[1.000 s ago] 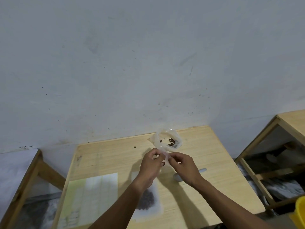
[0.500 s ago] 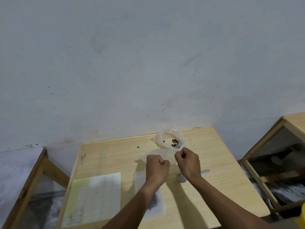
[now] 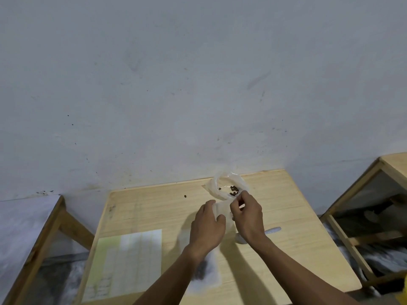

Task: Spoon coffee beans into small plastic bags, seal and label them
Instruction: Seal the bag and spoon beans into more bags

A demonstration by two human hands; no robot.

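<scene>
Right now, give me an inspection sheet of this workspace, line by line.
Surface: light wooden table against a grey wall.
Job's things: small clear bag held between both hands; open plastic bag with a few coffee beans behind it; flat bag of beans under the left forearm; spoon partly hidden by the right wrist; sheet of labels at the near left.
Clutter: one stray bean on the table.
Grippers: left hand grips the small bag; right hand pinches its top edge.
Cables: nothing seen.
Surroundings: wooden frames on both sides; yellow object at the lower right corner.
</scene>
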